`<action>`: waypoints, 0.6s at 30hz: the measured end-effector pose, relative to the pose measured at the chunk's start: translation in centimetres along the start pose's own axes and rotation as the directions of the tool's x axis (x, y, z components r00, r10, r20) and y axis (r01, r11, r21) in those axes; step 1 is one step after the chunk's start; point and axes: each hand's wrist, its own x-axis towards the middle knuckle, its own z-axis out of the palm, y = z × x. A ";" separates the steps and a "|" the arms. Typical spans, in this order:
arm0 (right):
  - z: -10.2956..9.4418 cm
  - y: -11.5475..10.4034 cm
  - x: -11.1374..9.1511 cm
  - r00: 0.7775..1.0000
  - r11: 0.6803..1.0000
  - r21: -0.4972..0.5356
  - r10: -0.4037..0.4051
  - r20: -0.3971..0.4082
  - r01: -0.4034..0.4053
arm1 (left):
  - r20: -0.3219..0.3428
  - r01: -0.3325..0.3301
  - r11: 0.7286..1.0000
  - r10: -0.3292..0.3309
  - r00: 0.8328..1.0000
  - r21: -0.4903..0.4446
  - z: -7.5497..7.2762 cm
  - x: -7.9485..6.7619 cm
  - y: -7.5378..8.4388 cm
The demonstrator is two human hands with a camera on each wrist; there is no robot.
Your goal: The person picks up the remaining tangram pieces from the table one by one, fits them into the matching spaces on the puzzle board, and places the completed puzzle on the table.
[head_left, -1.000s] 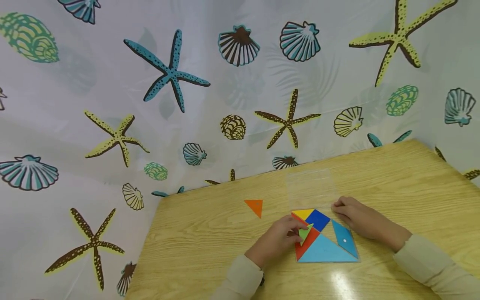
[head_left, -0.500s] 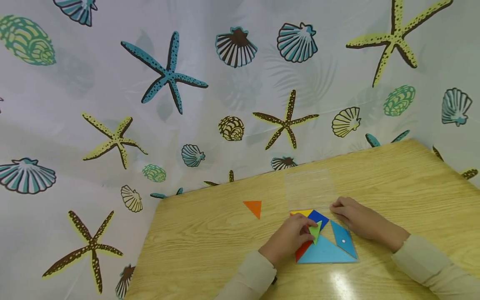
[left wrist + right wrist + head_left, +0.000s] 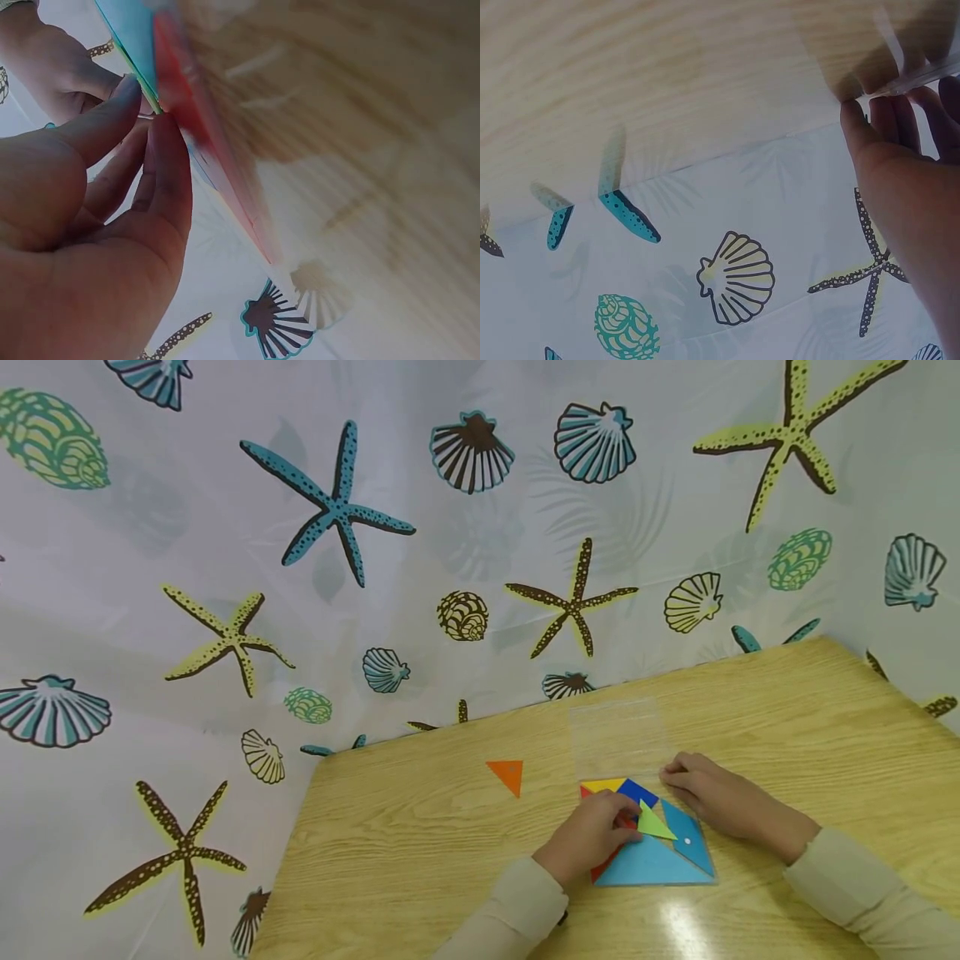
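My left hand point(image 3: 588, 831) pinches a light green tangram triangle point(image 3: 655, 824) between thumb and fingertips. It hovers over a tray of tangram pieces, above the bare gap beside the blue parallelogram point(image 3: 692, 837). Also lying in the tray are a large light blue triangle point(image 3: 647, 862), a dark blue square point(image 3: 637, 793), a yellow triangle point(image 3: 597, 785) and a red triangle point(image 3: 196, 120), partly covered by that hand in the head view. At the tray's far right corner, my right hand point(image 3: 712, 795) holds the edge of the clear plastic case point(image 3: 922, 77) with curled fingers.
An orange triangle point(image 3: 510, 775) lies alone on the wooden table point(image 3: 405, 835), left of the tray. Behind the tray the transparent lid point(image 3: 618, 739) is folded flat. A curtain point(image 3: 420, 560) printed with shells and starfish hangs along the table's back edge.
My left hand has carried the green triangle rightward, from over the red piece to the gap near the parallelogram. The triangle has turned on the way. My right hand stays in place.
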 end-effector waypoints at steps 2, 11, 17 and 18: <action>-0.1 0.0 0.0 1.000 1.000 -0.001 0.003 0.005 -0.003 | 0.009 -0.015 0.999 0.014 1.000 0.050 0.0 0.0 0.1; -0.4 -0.2 0.0 1.000 1.000 0.002 0.017 0.022 -0.017 | 0.034 -0.102 0.954 0.096 0.995 0.281 0.1 0.1 0.8; -0.5 -0.3 0.1 1.000 1.000 0.006 0.015 0.028 -0.015 | 0.024 -0.194 0.933 0.196 0.980 0.303 0.0 0.0 0.9; -0.5 -0.3 0.1 0.999 1.000 0.005 0.016 0.028 -0.016 | 0.022 -0.207 0.930 0.210 0.977 0.304 0.0 0.0 0.9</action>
